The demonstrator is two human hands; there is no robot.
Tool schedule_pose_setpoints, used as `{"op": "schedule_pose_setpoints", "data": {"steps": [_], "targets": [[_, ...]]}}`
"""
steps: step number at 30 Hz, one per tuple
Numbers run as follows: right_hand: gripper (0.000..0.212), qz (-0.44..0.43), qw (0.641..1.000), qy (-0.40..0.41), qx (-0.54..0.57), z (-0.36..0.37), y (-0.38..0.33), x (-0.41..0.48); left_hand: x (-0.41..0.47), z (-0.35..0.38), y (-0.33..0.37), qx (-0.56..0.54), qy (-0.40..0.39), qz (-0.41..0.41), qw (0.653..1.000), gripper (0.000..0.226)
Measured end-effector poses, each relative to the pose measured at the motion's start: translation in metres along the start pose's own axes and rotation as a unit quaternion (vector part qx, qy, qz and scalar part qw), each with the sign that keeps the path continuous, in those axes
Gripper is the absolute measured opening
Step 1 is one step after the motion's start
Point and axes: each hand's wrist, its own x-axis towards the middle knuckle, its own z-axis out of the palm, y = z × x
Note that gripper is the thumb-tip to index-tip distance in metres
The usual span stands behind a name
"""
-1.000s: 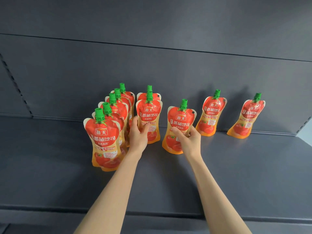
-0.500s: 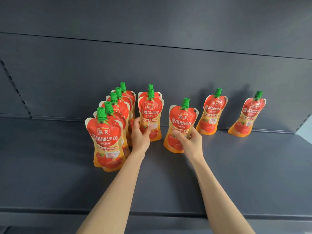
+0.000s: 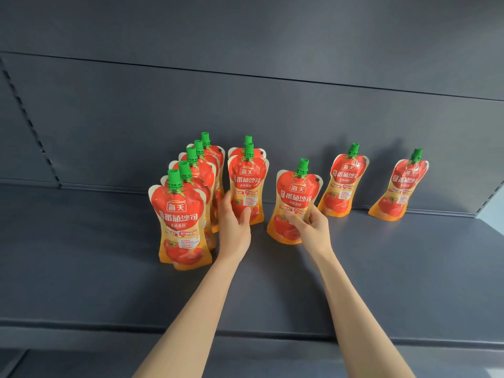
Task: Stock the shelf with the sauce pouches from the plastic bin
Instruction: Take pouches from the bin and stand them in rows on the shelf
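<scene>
While pouch (image 3: pixel 297 197) stands on shelf (image 3: pixel 395 268), pinched at lower half by our right hand (image 3: pixel 313 229), thumb across front, we judge risk: soft base buckles on release, pouch tips toward 9 into neighbour pouch (image 3: pixel 246 181). Long axis near upright, cap (image 3: pixel 302 167) to 12, label facing us. Our left hand (image 3: pixel 234 230) grips neighbour pouch low.

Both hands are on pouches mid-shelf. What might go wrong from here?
The left hand, gripping the second row's front pouch, sits right beside the packed left row; a nudge might topple those pouches like dominoes. The single pouch pinched by the right hand stands tilted and may fall over once released.
</scene>
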Motion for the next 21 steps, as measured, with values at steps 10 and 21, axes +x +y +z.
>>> {"op": "schedule_pose_setpoints", "data": {"steps": [10,21], "targets": [[0.029,-0.019,1.0,0.005,-0.004,0.027,-0.011,-0.037,-0.077,-0.062,0.002,-0.051,-0.043,0.056,0.996,0.024],[0.03,0.005,1.0,-0.005,-0.001,0.066,-0.01,-0.054,-0.073,-0.119,-0.015,0.01,0.161,0.026,0.987,0.037]]}}
